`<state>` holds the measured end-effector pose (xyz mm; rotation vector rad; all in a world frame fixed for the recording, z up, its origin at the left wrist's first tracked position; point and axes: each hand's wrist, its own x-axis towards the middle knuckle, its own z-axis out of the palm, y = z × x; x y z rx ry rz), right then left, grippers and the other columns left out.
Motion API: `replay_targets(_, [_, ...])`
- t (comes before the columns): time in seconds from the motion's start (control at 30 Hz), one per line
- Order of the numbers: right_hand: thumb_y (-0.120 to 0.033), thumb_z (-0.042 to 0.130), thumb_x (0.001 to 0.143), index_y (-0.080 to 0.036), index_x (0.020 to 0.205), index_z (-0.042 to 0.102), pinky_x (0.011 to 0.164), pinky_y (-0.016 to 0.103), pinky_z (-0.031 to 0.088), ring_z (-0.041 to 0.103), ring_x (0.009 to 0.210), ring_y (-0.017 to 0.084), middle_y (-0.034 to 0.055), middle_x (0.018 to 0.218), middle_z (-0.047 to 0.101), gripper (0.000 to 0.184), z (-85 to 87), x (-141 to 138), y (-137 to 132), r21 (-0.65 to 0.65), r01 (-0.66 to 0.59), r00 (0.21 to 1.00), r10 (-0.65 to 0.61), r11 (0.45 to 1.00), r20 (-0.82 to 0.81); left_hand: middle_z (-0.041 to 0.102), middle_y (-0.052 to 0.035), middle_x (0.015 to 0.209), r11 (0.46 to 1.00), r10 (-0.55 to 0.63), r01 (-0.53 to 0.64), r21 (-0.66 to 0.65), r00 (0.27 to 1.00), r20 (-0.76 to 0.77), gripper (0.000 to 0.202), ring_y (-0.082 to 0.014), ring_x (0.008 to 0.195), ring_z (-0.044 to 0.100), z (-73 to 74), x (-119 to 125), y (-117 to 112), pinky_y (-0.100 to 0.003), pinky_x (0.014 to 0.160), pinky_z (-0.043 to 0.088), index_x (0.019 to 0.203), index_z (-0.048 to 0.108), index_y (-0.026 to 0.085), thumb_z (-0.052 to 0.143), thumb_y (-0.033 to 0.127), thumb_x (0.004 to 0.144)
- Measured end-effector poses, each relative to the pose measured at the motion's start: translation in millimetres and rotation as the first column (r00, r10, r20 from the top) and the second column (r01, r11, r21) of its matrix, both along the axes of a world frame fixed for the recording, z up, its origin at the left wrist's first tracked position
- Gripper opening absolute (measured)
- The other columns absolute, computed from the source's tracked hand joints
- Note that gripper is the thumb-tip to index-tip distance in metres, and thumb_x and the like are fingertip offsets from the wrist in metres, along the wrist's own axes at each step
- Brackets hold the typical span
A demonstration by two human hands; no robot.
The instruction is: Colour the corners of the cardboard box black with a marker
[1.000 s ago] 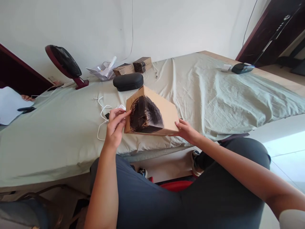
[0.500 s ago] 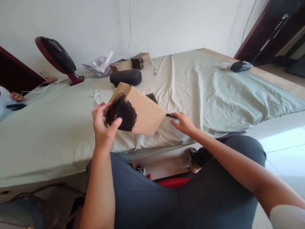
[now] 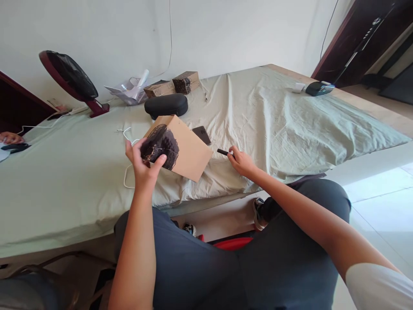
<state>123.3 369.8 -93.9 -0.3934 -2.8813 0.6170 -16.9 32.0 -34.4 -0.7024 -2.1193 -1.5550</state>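
My left hand [image 3: 145,165] grips a brown cardboard box [image 3: 193,150] at its left end, thumb on the front and fingers behind the edge. The box is tilted above the bed, and a large patch of dense black scribble [image 3: 161,146] covers its left face, partly under my thumb. To the right of the box, my right hand [image 3: 241,161] is closed around a slim black marker [image 3: 222,152], whose far end points left toward the box corner without touching it. Behind the box lies a dark phone [image 3: 201,134], flat on the sheet.
A black hard case [image 3: 166,106] sits behind the box. Two small cardboard boxes [image 3: 186,82], a plastic bag [image 3: 130,92] and a fan [image 3: 72,77] stand near the wall. A white cable [image 3: 126,178] lies at left. Another person's hand [image 3: 11,138] shows at the far left.
The box has tipped and shifted slightly left, uncovering more of the phone. My right hand and the marker have drawn apart from the box's corner. The view has shifted a little.
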Motion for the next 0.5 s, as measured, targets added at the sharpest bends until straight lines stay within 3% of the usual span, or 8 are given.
replay_targets(0.07, [-0.045,0.029,0.114,-0.022,0.135,0.059,0.067,0.033,0.036,0.068,0.08,0.028,0.0075,0.09,0.077,0.043,3.3,2,0,0.0,-0.027,0.999,0.027,1.0,0.038,0.006,-0.0143,0.176,0.998,-0.065,0.065,0.007,0.994,0.089,0.092,-0.0405,0.156,0.039,-4.3,2,10,-0.057,0.121,0.047,0.15,0.05,0.032,0.092,0.05,0.071])
replay_targets(0.1, [-0.044,0.03,0.114,-0.023,0.133,0.061,0.067,0.032,0.035,0.07,0.082,0.027,0.0077,0.093,0.078,0.042,4.2,3,-1,0.024,-0.05,0.997,0.048,0.998,0.064,0.006,-0.0148,0.175,0.995,-0.101,0.1,0.016,0.989,0.11,0.095,-0.0402,0.153,0.042,-5.8,4,15,-0.056,0.117,0.051,0.151,0.047,0.032,0.093,0.049,0.069])
replay_targets(0.27, [-0.035,0.044,0.112,-0.017,0.13,0.06,0.072,0.032,0.039,0.072,0.101,0.028,0.0148,0.122,0.077,0.031,5.6,2,-6,0.115,-0.113,0.982,0.093,0.987,0.162,0.019,-0.0136,0.168,0.988,-0.155,0.154,0.028,0.987,0.048,0.09,-0.0387,0.152,0.041,-8.8,10,29,-0.05,0.106,0.058,0.145,0.046,0.033,0.091,0.048,0.068])
replay_targets(0.5, [-0.028,0.038,0.113,-0.014,0.123,0.062,0.079,0.034,0.043,0.072,0.11,0.031,0.0202,0.126,0.073,0.029,10.9,2,-8,0.183,-0.096,0.971,0.051,0.978,0.235,0.02,-0.0125,0.167,0.984,-0.172,0.172,0.039,0.985,-0.004,0.089,-0.0396,0.155,0.036,-11.7,5,23,-0.048,0.107,0.057,0.145,0.048,0.034,0.09,0.052,0.068])
